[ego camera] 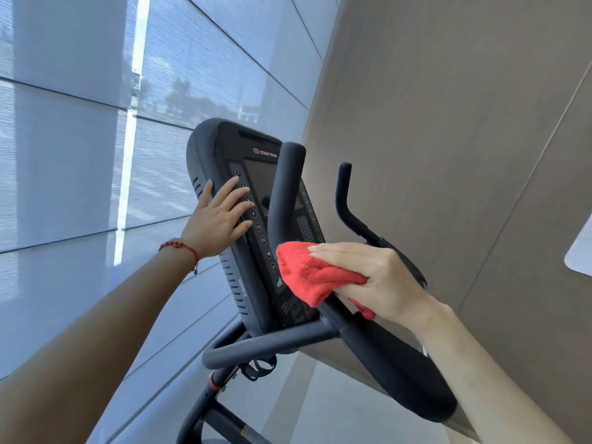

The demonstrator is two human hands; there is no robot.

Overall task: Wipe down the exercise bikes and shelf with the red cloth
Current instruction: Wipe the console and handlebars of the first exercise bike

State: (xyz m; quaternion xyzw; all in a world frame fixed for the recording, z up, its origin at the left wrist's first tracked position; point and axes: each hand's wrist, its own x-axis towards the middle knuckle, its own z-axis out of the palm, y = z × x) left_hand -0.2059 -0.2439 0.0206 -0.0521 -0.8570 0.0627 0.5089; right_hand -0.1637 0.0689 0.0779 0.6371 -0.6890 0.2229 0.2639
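Note:
A black exercise bike fills the middle of the view, its console (224, 149) tilted toward me. My left hand (217, 219) lies flat on the console's left edge, fingers spread over the numbered buttons. My right hand (374, 280) presses the bunched red cloth (307, 274) against the near handlebar (285, 193), low on the console's right side. The cloth wraps over the bar where it bends. A second handlebar (347, 200) rises behind, to the right. No shelf is in sight.
Shaded windows (80, 155) run along the left behind the bike. A beige panelled wall (464, 123) stands close on the right. A padded armrest (403, 370) and the grey frame tubes (266, 344) sit below the console.

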